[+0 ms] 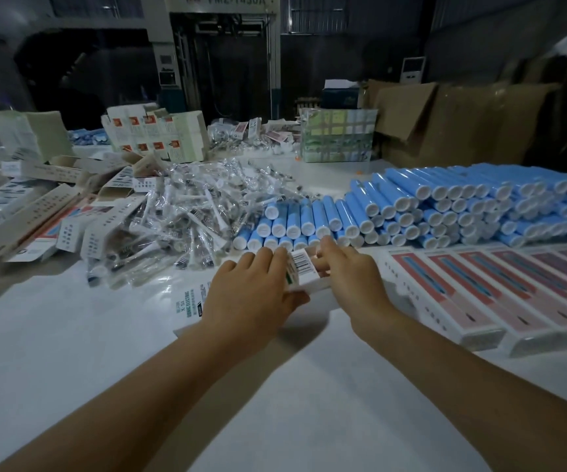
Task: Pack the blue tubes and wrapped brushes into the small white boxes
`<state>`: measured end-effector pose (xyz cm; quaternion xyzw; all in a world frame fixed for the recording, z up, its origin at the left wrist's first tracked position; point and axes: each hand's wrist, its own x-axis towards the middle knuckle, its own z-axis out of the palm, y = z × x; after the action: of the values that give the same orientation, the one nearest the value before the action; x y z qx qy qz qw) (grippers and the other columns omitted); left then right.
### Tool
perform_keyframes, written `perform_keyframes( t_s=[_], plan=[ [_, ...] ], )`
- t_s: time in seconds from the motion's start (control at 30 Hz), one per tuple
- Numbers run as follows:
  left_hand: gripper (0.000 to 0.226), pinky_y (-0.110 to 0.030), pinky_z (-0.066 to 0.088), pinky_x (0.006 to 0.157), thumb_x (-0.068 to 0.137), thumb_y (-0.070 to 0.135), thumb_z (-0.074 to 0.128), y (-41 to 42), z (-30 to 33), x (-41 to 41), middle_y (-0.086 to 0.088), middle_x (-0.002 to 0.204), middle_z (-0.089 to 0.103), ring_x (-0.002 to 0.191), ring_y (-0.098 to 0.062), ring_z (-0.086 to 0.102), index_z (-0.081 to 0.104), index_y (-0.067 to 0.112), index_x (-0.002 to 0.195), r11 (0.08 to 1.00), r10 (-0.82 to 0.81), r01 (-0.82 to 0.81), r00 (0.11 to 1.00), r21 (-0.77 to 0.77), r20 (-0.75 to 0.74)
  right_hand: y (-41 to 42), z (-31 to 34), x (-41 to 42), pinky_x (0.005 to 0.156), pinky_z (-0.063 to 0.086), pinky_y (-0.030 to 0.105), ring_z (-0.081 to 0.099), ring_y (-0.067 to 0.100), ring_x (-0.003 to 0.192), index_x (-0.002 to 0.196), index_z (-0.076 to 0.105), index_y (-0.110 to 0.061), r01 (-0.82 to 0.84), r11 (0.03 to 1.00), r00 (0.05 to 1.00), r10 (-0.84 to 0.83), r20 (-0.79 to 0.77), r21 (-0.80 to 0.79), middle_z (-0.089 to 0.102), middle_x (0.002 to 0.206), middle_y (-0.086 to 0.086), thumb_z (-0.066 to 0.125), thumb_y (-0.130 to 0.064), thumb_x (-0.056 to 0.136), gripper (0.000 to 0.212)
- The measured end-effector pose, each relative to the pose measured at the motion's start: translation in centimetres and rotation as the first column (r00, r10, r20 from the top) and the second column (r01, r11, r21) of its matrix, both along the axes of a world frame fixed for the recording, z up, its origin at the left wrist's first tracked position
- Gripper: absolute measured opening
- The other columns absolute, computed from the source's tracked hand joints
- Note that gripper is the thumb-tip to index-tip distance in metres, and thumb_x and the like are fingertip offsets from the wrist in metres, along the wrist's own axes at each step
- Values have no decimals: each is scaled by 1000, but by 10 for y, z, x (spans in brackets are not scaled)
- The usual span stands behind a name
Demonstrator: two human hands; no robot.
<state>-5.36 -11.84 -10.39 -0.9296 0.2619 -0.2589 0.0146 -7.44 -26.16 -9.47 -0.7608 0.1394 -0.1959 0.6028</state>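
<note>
At 3 o'clock a row of packed boxes sat done, while the left hand gripped a small white box, the right hand pinched its far end, and heaps of blue tubes at 1 o'clock and wrapped brushes at 11 were still waiting.

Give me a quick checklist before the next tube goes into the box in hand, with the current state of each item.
1. Box held: the left hand grips the small white box from its side. Ok.
2. Second grip: the right hand is at the box's far end, fingers curled on it. Ok.
3. Box end open for loading: hidden by the fingers. Cannot tell.
4. Box contents: the inside is not visible. Cannot tell.
5. Supply at hand: blue tubes stacked just beyond the hands, wrapped brushes piled to their left. Ok.
6. Place for the finished box: the row of packed boxes lies to the right. Ok.
</note>
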Motion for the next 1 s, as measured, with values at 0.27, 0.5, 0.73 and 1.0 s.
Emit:
perform_keyframes(
  t_s=[0.27, 0.5, 0.73, 1.0],
  plan=[
    [77, -34, 36, 92, 84, 67, 23, 10, 5, 8, 0, 134, 47, 119, -23, 46, 29, 19, 144, 997, 30, -32, 999, -69, -33, -10, 6, -6, 61, 40, 24, 54, 9, 69, 70, 65, -23, 151, 980, 966, -174, 191, 128, 60, 68, -10, 48, -23, 96, 30],
    [76, -35, 39, 86, 83, 66, 25, 11, 7, 13, -1, 128, 50, 114, -23, 50, 34, 17, 141, 990, 79, -83, 996, -114, -35, 4, -1, -9, 50, 48, 18, 63, 10, 63, 67, 69, -25, -8, 998, 981, -6, 196, 68, 68, 65, -2, 56, -18, 92, 29],
    [71, -34, 34, 90, 89, 64, 34, 7, 2, 15, -1, 132, 47, 119, -23, 46, 30, 17, 142, 995, 64, -64, 998, -72, -9, 6, -6, -11, 47, 39, 13, 48, 0, 49, 70, 71, -12, -47, 999, 991, 45, 128, 11, 63, 57, -9, 57, -22, 92, 28],
    [68, -38, 38, 89, 89, 60, 43, 6, 3, 9, -5, 126, 53, 113, -27, 52, 40, 13, 137, 996, 30, -29, 1000, -83, 7, 7, -10, -8, 68, 53, 22, 60, 7, 80, 122, 65, -22, -60, 998, 991, 60, 120, -5, 70, 97, -6, 55, -18, 93, 31]
  ],
)
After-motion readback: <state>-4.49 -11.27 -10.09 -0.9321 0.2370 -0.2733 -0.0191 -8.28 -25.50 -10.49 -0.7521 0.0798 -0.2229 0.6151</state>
